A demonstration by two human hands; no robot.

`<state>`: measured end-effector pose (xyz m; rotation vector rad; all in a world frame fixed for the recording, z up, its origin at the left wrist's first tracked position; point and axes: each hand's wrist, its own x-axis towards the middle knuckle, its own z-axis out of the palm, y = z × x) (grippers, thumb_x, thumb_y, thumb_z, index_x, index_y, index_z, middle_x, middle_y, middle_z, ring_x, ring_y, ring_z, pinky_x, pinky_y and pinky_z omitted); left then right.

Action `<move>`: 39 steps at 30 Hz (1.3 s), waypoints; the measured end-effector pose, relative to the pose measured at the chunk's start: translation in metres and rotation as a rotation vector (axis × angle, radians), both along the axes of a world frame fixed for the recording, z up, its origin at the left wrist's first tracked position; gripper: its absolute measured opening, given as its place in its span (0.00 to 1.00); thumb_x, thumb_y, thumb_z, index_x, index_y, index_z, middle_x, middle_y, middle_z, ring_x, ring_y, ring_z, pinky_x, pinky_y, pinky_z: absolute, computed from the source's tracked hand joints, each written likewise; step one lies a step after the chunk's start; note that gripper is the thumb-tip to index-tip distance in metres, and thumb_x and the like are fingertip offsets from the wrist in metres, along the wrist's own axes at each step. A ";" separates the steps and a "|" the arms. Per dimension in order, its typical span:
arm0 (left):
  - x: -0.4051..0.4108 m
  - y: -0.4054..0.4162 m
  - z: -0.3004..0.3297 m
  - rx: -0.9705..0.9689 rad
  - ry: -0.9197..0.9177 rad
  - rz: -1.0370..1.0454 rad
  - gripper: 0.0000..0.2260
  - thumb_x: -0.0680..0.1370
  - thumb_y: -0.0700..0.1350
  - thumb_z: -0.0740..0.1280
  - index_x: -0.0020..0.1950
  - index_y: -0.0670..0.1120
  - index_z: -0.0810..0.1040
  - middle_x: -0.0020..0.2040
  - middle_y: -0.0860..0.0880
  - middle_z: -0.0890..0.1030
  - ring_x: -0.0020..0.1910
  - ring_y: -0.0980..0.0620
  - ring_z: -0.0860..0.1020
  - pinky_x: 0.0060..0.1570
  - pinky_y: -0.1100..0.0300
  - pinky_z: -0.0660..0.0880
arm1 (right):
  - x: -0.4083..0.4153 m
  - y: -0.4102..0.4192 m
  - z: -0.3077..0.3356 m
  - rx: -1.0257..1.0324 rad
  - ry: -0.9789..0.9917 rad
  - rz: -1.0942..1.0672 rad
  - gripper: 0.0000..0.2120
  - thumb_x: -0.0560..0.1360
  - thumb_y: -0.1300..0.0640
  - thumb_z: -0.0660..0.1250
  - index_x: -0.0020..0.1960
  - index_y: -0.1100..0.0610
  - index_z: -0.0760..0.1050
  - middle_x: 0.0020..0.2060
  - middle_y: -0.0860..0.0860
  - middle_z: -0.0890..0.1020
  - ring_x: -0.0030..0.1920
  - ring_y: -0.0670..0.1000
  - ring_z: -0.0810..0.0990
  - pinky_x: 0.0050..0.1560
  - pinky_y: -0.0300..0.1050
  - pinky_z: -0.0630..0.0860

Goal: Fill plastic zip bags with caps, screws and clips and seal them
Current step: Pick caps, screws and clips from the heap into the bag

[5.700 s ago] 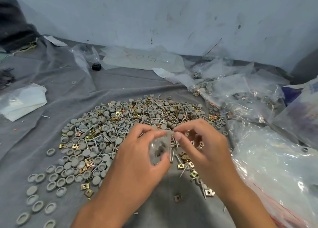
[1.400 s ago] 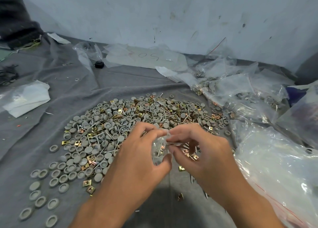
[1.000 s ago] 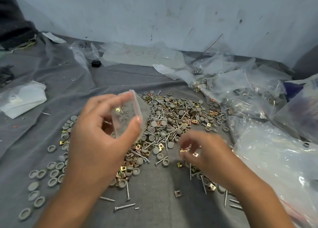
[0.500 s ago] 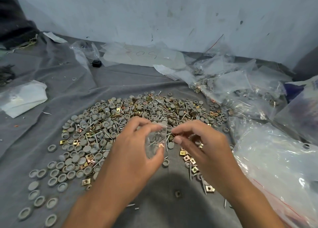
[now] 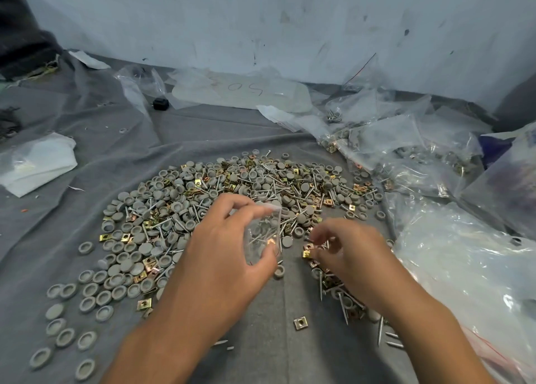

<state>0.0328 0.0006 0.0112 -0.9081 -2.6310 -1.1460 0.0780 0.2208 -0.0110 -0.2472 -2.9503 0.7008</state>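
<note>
Loose gold clip [image 5: 300,323] on grey cloth [image 5: 261,354] nearest; left hand [image 5: 220,264] fingers pinch small clear zip bag [image 5: 262,235], upright, screws and clip inside; right hand [image 5: 345,250] fingers curled over gold clips just beside bag, possibly pinching one; beyond, heap of grey caps, screws, clips [image 5: 232,186]; filled bags [image 5: 406,151] far right

Bare grey cloth [image 5: 266,351] nearest, parts heap [image 5: 232,192] ahead, plastic bags [image 5: 464,267] crowding right

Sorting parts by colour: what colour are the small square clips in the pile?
Gold to brassy yellow, a few coppery; the square clips show best in the head view.
</note>
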 end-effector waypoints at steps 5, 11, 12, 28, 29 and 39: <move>-0.001 0.000 -0.001 -0.003 0.010 -0.001 0.21 0.74 0.53 0.70 0.67 0.62 0.75 0.55 0.65 0.70 0.50 0.71 0.71 0.50 0.78 0.66 | -0.005 -0.009 -0.011 0.141 -0.125 0.026 0.12 0.76 0.45 0.73 0.58 0.41 0.77 0.48 0.38 0.72 0.53 0.46 0.75 0.50 0.44 0.74; -0.001 -0.001 -0.002 -0.013 0.014 0.004 0.21 0.74 0.54 0.69 0.67 0.62 0.74 0.55 0.65 0.70 0.51 0.69 0.71 0.50 0.77 0.66 | -0.009 -0.012 -0.017 0.109 -0.148 0.005 0.05 0.78 0.52 0.70 0.54 0.44 0.77 0.47 0.42 0.68 0.48 0.47 0.72 0.45 0.42 0.67; -0.001 0.000 -0.002 -0.013 0.015 0.004 0.21 0.74 0.54 0.69 0.67 0.62 0.75 0.55 0.65 0.70 0.52 0.70 0.71 0.50 0.77 0.66 | -0.009 -0.011 -0.018 0.088 -0.139 0.004 0.06 0.78 0.52 0.71 0.53 0.45 0.77 0.46 0.42 0.68 0.47 0.47 0.72 0.45 0.42 0.67; -0.001 0.003 -0.004 -0.036 0.018 0.000 0.22 0.74 0.52 0.71 0.68 0.61 0.74 0.56 0.67 0.68 0.51 0.72 0.71 0.46 0.76 0.68 | 0.000 -0.036 0.017 -0.562 0.422 0.223 0.05 0.80 0.50 0.69 0.53 0.40 0.80 0.45 0.39 0.83 0.45 0.43 0.82 0.42 0.28 0.72; -0.001 0.003 -0.004 -0.042 0.019 -0.001 0.23 0.73 0.53 0.72 0.68 0.61 0.74 0.55 0.67 0.67 0.50 0.73 0.70 0.43 0.74 0.68 | 0.002 -0.041 0.021 -0.603 0.456 0.250 0.06 0.80 0.50 0.69 0.54 0.39 0.80 0.45 0.38 0.83 0.44 0.43 0.82 0.42 0.28 0.72; -0.002 0.002 -0.005 -0.031 0.019 0.001 0.21 0.73 0.54 0.69 0.65 0.58 0.75 0.54 0.66 0.68 0.48 0.72 0.70 0.41 0.71 0.67 | -0.001 -0.057 0.018 -0.306 0.625 0.176 0.08 0.78 0.48 0.70 0.56 0.43 0.82 0.54 0.40 0.80 0.59 0.46 0.79 0.57 0.35 0.72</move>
